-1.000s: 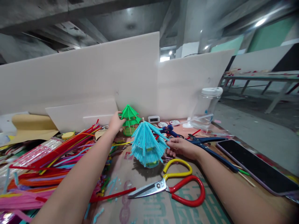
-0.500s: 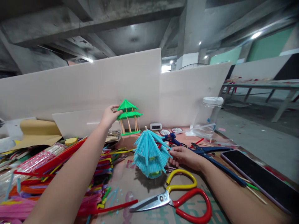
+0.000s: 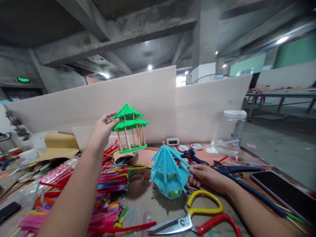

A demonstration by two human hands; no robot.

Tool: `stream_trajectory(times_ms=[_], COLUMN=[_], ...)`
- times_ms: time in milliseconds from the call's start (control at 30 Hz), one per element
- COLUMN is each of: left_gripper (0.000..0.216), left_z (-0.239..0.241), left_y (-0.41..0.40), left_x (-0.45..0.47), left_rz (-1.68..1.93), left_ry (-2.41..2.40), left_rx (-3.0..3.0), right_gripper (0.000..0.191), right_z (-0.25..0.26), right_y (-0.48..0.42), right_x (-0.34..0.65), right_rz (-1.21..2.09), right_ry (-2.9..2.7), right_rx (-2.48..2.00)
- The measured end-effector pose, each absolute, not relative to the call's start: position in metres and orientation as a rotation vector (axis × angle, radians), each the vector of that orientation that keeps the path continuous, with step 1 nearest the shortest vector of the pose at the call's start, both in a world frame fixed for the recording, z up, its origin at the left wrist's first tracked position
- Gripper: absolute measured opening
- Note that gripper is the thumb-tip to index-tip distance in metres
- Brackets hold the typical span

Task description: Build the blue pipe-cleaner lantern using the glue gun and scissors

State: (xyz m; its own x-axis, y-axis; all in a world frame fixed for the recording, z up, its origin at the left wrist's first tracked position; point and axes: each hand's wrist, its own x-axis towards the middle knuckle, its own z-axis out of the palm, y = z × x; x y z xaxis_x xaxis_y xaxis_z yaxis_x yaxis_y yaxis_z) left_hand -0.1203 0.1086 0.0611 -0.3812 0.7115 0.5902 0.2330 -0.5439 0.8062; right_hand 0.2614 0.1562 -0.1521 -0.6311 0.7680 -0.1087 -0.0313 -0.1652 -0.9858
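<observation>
My left hand (image 3: 101,128) grips the roof edge of a small green pavilion model (image 3: 129,129) with wooden posts and holds it lifted above the table. A blue pavilion model (image 3: 168,171) made of straws stands on the table in front of me. My right hand (image 3: 207,175) rests beside it with the fingertips touching its lower right edge, fingers loosely curled.
A heap of coloured straws and pipe cleaners (image 3: 74,187) lies at the left. Scissors with yellow and red handles (image 3: 195,220) lie near the front edge. Blue pliers (image 3: 232,169), a phone (image 3: 283,192), a clear plastic jar (image 3: 229,131) and white partition boards (image 3: 148,98) stand behind.
My left hand has raised the green pavilion off the table and brought it up and slightly left. The right hand stays by the blue pavilion.
</observation>
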Motion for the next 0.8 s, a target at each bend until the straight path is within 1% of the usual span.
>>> stream_trajectory(times_ms=[233, 400, 500, 667, 800], left_gripper=[0.045, 0.047, 0.046, 0.045, 0.047], left_z=[0.067, 0.065, 0.063, 0.059, 0.055], left_y=[0.055, 0.035, 0.035, 0.043, 0.044], left_x=[-0.096, -0.081, -0.081, -0.085, -0.09], left_rz=[2.128, 2.102, 2.057, 1.984, 2.081], left_ry=[0.932, 0.861, 0.882, 1.047, 1.085], left_rx=[1.195, 1.163, 1.2, 1.249, 1.3], right_gripper=[0.034, 0.037, 0.037, 0.039, 0.039], right_z=[-0.153, -0.155, -0.157, -0.157, -0.154], right_y=[0.156, 0.157, 0.158, 0.158, 0.158], right_x=[0.259, 0.258, 0.258, 0.258, 0.257], right_rz=[1.843, 1.811, 1.812, 1.807, 1.783], right_ry=[-1.515, -1.524, -1.52, -1.51, -1.517], right_rx=[-0.873, -0.916, -0.917, -0.928, -0.939])
